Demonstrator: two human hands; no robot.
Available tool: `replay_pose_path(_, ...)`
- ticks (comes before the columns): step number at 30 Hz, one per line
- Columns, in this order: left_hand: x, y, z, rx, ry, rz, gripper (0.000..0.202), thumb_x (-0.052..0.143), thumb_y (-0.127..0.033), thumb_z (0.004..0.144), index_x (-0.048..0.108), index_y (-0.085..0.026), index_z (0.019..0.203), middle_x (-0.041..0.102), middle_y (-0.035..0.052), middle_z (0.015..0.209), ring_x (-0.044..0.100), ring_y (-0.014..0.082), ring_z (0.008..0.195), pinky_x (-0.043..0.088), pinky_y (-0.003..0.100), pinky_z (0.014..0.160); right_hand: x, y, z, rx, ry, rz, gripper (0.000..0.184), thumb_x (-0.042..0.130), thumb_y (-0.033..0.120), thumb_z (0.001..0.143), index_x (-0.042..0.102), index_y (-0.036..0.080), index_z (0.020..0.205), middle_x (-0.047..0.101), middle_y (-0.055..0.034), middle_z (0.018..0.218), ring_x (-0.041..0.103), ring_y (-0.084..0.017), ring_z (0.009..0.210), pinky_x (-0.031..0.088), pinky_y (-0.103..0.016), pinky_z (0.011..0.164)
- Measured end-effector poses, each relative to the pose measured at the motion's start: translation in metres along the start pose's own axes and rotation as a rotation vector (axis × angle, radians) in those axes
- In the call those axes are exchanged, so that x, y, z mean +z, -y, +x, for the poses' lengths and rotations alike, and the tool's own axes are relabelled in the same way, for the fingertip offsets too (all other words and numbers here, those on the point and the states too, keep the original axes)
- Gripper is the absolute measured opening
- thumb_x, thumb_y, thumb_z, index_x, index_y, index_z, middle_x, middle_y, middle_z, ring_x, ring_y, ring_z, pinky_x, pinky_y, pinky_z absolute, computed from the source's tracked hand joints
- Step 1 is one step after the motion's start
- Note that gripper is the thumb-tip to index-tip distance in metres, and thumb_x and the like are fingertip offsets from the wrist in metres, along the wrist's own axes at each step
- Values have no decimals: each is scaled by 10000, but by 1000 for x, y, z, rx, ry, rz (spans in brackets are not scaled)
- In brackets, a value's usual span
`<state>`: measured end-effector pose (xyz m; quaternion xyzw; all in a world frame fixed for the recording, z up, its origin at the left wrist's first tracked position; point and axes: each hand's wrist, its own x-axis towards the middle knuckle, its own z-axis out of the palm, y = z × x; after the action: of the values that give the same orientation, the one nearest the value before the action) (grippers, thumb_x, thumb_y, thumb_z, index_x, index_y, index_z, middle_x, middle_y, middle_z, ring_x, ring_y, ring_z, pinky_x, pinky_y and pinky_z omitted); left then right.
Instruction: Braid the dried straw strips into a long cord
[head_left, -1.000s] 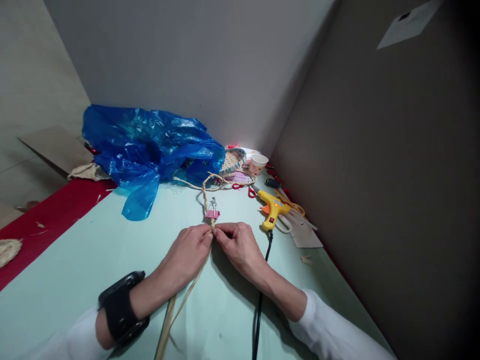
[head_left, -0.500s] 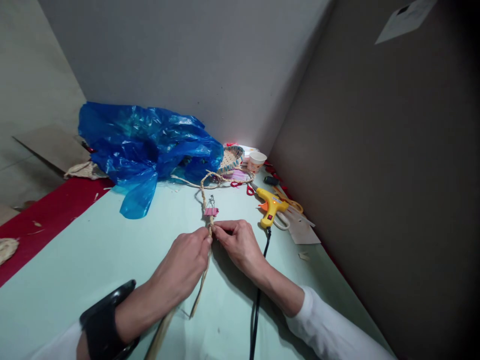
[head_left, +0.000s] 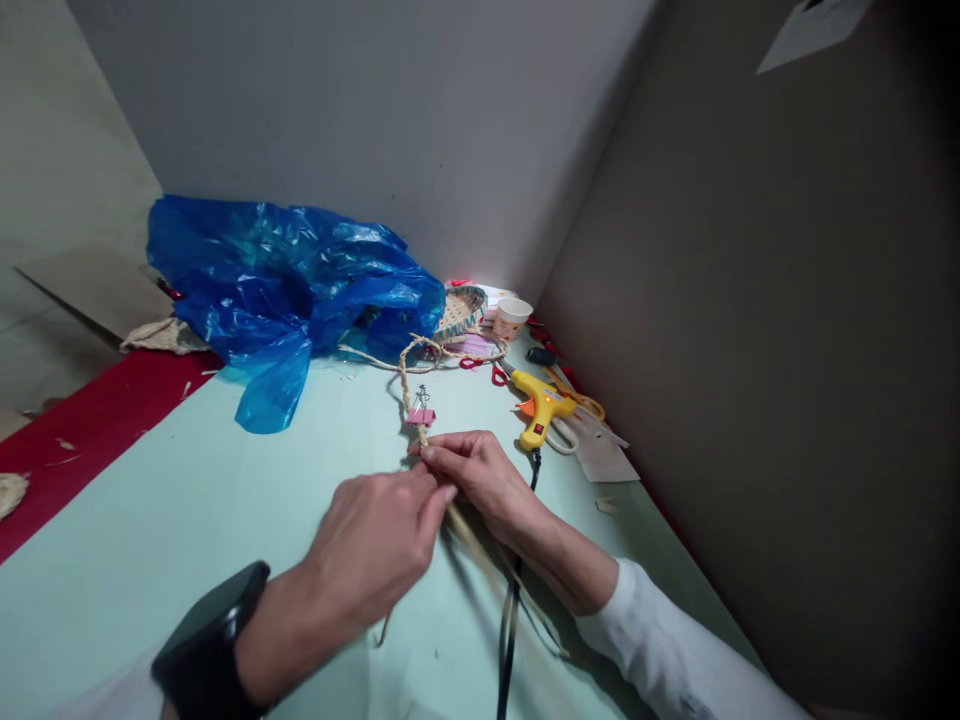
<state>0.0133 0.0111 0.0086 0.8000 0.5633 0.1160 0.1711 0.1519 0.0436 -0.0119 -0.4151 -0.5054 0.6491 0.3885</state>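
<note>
A braided straw cord (head_left: 406, 380) runs across the pale green table (head_left: 187, 520) toward me, with a pink binder clip (head_left: 421, 413) clamped on it. My right hand (head_left: 480, 472) pinches the braid's near end just below the clip. My left hand (head_left: 375, 545) is closed on loose straw strands (head_left: 480, 550) that trail back to the right under my right forearm. A black band sits on my left wrist (head_left: 206, 640).
A crumpled blue plastic bag (head_left: 285, 290) lies at the back left. A yellow glue gun (head_left: 541, 412) with its black cable (head_left: 510, 640), scissors, a paper cup (head_left: 513, 316) and a woven basket (head_left: 459, 312) sit at the back right by a brown wall. Red surface at left.
My left hand has slid back toward me and swung the loose strands from the left side over to the right. My right hand stays pinching the braid.
</note>
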Motion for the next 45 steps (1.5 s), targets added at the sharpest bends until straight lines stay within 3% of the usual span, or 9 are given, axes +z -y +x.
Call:
replay_pose_path(4, -7, 18, 14, -125, -212, -282, 271, 374, -336, 889, 526, -208, 705, 625, 55, 771, 568, 228, 763, 378, 343, 709, -5, 3, -3, 18, -24, -105, 262, 569, 285, 814, 672, 106, 652, 335, 77, 413, 198, -56, 422, 141, -227, 458)
replay_pose_path(9, 1, 25, 22, -165, -92, -843, 125, 470, -319, 824, 483, -208, 881, 623, -4, 742, 576, 180, 756, 407, 310, 730, -3, 7, -5, 18, 15, 11, 222, 566, 253, 798, 651, 116, 645, 491, 44, 492, 256, -52, 419, 196, -217, 472)
replay_pose_path(14, 2, 13, 24, -262, 60, -1185, 154, 532, -286, 754, 430, -198, 829, 514, -67, 593, 492, 91, 524, 374, 216, 537, 0, 2, -4, 20, 73, 98, 171, 538, 232, 788, 637, 121, 703, 558, 4, 569, 396, -78, 483, 273, -206, 516)
replay_pose_path(18, 4, 8, 27, -342, 55, -1121, 128, 507, -285, 749, 425, -201, 802, 439, -93, 529, 254, 45, 386, 154, 180, 373, -3, -2, -2, -35, 112, 16, 151, 502, 230, 816, 599, 132, 755, 571, 6, 614, 366, -74, 486, 275, -208, 520)
replay_pose_path(25, 11, 15, 29, -312, 117, -1114, 105, 505, -278, 747, 497, -174, 748, 442, -71, 492, 216, 47, 377, 119, 198, 365, -12, 5, -5, -62, 2, -544, 98, 475, 249, 889, 460, 185, 962, 675, 1, 677, 496, -118, 576, 332, -220, 572)
replay_pose_path(32, 13, 12, 24, -330, -21, -977, 137, 539, -217, 688, 487, -188, 564, 391, -64, 464, 321, 76, 431, 224, 217, 431, -3, 15, -25, -183, -91, -1393, 121, 472, 90, 836, 540, 189, 833, 649, -36, 711, 577, -160, 586, 251, -258, 538)
replay_pose_path(35, 17, 12, 24, -371, -100, -898, 130, 558, -209, 673, 502, -194, 556, 449, -43, 491, 408, 105, 496, 276, 228, 475, -5, 4, -27, -375, -164, -1672, 192, 453, 34, 774, 544, 202, 795, 599, -30, 715, 570, -165, 518, 172, -273, 488)
replay_pose_path(40, 18, 14, 22, -382, -118, -854, 108, 542, -198, 678, 538, -195, 571, 515, -15, 544, 475, 143, 583, 337, 244, 531, -4, -11, -30, -741, -172, -1791, 210, 446, 8, 707, 458, 206, 778, 503, 13, 629, 530, -141, 428, 184, -243, 431)
replay_pose_path(45, 19, 21, 19, -340, -69, -904, 80, 527, -215, 698, 605, -198, 685, 551, -10, 611, 488, 144, 612, 366, 240, 558, 3, -21, -36, -819, -163, -1817, 286, 440, -20, 717, 485, 186, 910, 532, 8, 669, 551, -132, 448, 281, -240, 401)
